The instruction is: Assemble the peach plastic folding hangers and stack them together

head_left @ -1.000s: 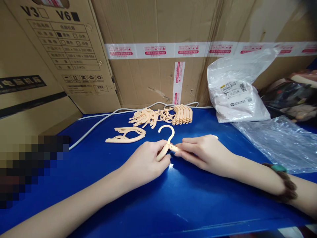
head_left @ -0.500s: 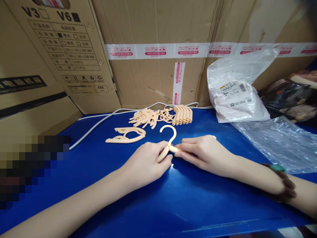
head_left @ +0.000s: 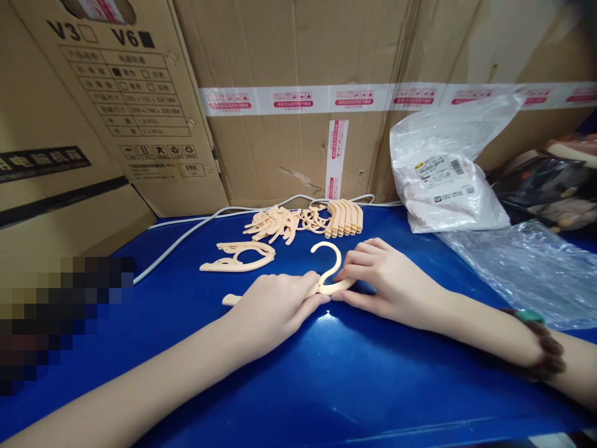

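A cream plastic clothes hanger [head_left: 336,261] is held between my hands, its hook standing up and curving to the left. My left hand [head_left: 282,305] is closed round one arm of it, and that arm's tip sticks out past the back of the hand. My right hand [head_left: 382,280] pinches the other arm close to the hook's base. Much of both arms is covered by my fingers. Just beyond my left hand lies a folded hanger [head_left: 233,265] of the same colour.
Behind are a heap of loose hanger pieces [head_left: 275,222] and a neat row of curved arms [head_left: 345,218] on the blue table [head_left: 298,386]. A white cable [head_left: 175,249] runs along the back. Cardboard boxes [head_left: 261,50] wall it off. At right are a white plastic bag [head_left: 448,180] and clear film [head_left: 527,274].
The hanger's arm in my left hand has swung outward, so its tip now shows at the left. The hook has shifted slightly right and the right arm shows more.
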`<action>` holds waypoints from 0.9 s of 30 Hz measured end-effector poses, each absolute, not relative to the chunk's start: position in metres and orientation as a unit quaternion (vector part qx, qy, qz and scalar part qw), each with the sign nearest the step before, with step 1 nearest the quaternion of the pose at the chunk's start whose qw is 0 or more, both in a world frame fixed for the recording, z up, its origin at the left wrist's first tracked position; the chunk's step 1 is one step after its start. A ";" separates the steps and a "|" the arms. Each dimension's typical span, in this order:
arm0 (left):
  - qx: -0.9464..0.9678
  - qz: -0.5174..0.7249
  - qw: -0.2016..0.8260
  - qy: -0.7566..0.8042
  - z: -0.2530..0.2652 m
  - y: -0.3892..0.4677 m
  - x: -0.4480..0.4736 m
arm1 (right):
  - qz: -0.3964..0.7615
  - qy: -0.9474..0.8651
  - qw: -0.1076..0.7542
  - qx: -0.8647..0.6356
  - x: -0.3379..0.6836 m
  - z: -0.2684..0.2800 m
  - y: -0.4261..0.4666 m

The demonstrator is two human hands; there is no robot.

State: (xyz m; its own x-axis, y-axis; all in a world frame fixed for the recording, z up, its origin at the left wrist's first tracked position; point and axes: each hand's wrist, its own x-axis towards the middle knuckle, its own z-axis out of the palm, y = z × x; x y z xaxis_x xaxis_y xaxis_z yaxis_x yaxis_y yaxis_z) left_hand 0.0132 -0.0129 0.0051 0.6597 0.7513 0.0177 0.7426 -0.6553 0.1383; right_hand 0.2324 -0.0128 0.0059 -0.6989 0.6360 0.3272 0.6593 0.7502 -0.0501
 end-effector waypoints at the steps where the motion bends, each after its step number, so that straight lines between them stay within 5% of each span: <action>1: 0.911 0.035 0.057 0.407 0.005 -0.013 0.013 | -0.040 -0.920 0.168 -0.352 0.233 0.006 -0.013; 18: 0.930 0.030 0.047 0.363 0.006 -0.014 0.013 | -0.161 -0.889 0.245 -0.352 0.234 0.007 -0.016; 27: 0.931 0.042 0.041 0.360 0.004 -0.014 0.012 | -0.112 -0.929 0.174 -0.308 0.230 0.005 -0.018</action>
State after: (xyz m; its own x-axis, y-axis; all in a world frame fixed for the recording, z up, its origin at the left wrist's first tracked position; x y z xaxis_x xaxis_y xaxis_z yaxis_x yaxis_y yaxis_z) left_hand 0.0119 -0.0136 0.0043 0.7380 0.6731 0.0480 0.6662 -0.7381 0.1068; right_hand 0.2298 -0.0185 0.0047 -0.7494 0.5339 0.3916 0.6116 0.7847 0.1007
